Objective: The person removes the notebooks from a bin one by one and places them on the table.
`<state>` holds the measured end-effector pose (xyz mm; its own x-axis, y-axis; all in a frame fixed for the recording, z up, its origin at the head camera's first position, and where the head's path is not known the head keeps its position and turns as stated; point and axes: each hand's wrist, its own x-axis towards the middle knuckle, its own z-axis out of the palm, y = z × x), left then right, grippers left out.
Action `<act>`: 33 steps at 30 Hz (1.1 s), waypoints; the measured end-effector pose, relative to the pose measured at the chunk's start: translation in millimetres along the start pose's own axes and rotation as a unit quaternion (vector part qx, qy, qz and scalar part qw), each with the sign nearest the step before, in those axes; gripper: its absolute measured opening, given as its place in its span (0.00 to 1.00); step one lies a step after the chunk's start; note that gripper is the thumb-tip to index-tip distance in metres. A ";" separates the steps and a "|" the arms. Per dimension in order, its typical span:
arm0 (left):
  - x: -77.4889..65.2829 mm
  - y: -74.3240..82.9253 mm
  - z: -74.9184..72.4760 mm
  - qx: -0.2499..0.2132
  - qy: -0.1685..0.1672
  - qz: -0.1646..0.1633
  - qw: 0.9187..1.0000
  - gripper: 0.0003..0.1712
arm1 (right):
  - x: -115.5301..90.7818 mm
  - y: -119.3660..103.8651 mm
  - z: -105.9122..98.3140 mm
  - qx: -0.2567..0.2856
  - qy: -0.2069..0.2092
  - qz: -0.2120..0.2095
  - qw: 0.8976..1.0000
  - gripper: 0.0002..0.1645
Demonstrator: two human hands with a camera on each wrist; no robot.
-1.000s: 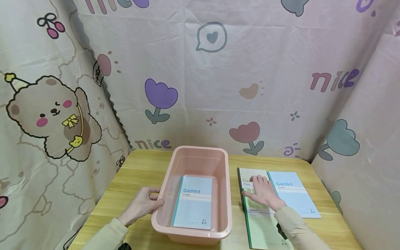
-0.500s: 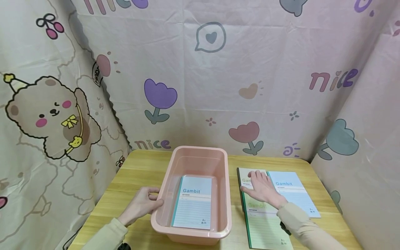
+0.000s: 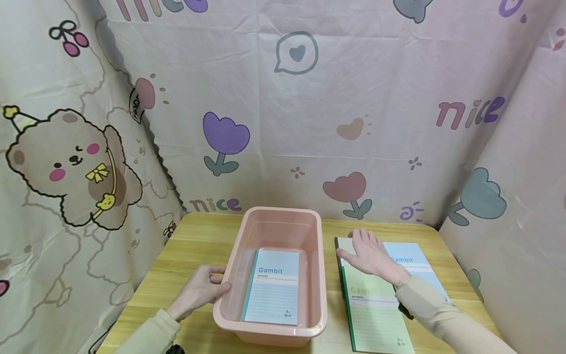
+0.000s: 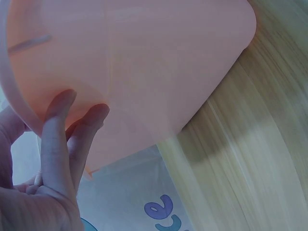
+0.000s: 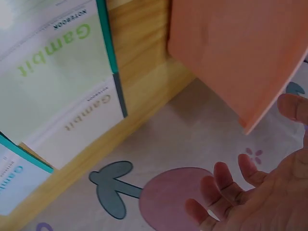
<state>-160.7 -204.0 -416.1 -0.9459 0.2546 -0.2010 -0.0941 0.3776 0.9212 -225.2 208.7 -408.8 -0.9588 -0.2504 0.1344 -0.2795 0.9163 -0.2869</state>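
Observation:
My left hand (image 3: 201, 290) grips the near-left rim of a pink plastic tub (image 3: 323, 290), thumb over the edge. In the left wrist view, its fingers (image 4: 57, 144) press against the tub's outer wall. Inside the tub a blue Gambit notebook (image 3: 271, 300) lies flat, cover up. My right hand (image 3: 373, 258) hovers over the notebooks on the right, fingers extended and holding nothing. Below it lies a green notebook (image 3: 376, 324), overlapping a pale notebook (image 5: 89, 127) with a dark spine. Another blue notebook (image 3: 413, 260) lies beside them, partly hidden by the right arm.
A wooden table (image 3: 194, 241) carries everything. Printed fabric (image 3: 287, 123) hangs behind it and along both sides, close to the table's edges. The tub stands left of the notebooks, with a narrow strip of table between.
My right hand has risen off the notebooks and shifted slightly toward the back, uncovering more of the green cover. The left hand, tub and notebooks stay as they were.

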 end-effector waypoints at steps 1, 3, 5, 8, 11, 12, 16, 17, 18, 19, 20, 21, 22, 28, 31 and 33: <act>0.1 0.0 0.1 0.000 0.000 -0.001 1.000 0.33 | 0.7 -3.0 -2.6 0.001 0.002 -0.002 1.000 0.35; 0.2 -0.2 0.1 0.000 0.000 -0.003 1.000 0.33 | 2.0 -10.3 -8.9 -0.001 0.000 -0.006 1.000 0.36; 0.1 -0.7 0.0 0.000 0.000 -0.002 1.000 0.33 | 4.1 -18.3 -14.8 -0.002 -0.004 -0.010 1.000 0.36; -0.2 -1.2 0.1 0.000 0.001 -0.003 1.000 0.32 | 8.0 -28.8 -20.1 -0.004 -0.013 -0.015 1.000 0.37; -0.2 -1.6 0.1 0.002 0.003 -0.004 1.000 0.32 | 12.9 -39.1 -22.6 -0.012 -0.021 -0.022 0.999 0.37; -0.3 -1.6 0.1 0.003 0.003 -0.005 1.000 0.32 | 14.4 -43.2 -23.5 -0.014 -0.024 -0.025 0.999 0.37; -0.7 -1.5 0.1 0.007 0.007 -0.008 1.000 0.33 | 22.9 -62.3 -25.4 -0.032 -0.032 -0.037 0.998 0.38; -0.8 -1.4 0.2 0.008 0.009 -0.010 1.000 0.33 | 25.5 -67.5 -25.3 -0.035 -0.034 -0.039 0.998 0.38; -0.8 -1.2 0.2 0.010 0.011 -0.011 1.000 0.33 | 28.4 -72.4 -24.6 -0.039 -0.036 -0.042 0.998 0.39; -0.8 -1.0 0.3 0.011 0.012 -0.013 1.000 0.33 | 31.4 -77.1 -23.6 -0.043 -0.039 -0.045 0.997 0.40; -0.7 -0.8 0.4 0.013 0.013 -0.014 1.000 0.33 | 34.4 -81.5 -22.2 -0.047 -0.040 -0.048 0.997 0.41; -0.7 -0.7 0.6 0.014 0.014 -0.016 1.000 0.33 | 37.0 -86.1 -21.3 -0.051 -0.044 -0.051 0.996 0.42; -0.7 -0.6 0.9 0.014 0.014 -0.017 1.000 0.33 | 39.4 -90.6 -20.4 -0.053 -0.048 -0.052 0.996 0.43; 0.1 -0.3 1.9 0.015 0.013 -0.018 1.000 0.33 | 56.1 -115.1 -13.6 -0.059 -0.069 -0.061 0.994 0.44; 0.6 0.0 1.8 0.015 0.012 -0.016 1.000 0.33 | 65.1 -126.3 -8.3 -0.067 -0.071 -0.067 0.993 0.43; 1.0 0.2 1.7 0.015 0.011 -0.014 1.000 0.33 | 70.5 -133.0 -3.5 -0.071 -0.079 -0.067 0.992 0.43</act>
<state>-161.1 -202.1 -416.7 -0.9499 0.2235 -0.2187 -0.1116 0.4111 0.9047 -255.4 70.3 -357.9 -0.9124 -0.4091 0.0093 -0.4064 0.9032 -0.1382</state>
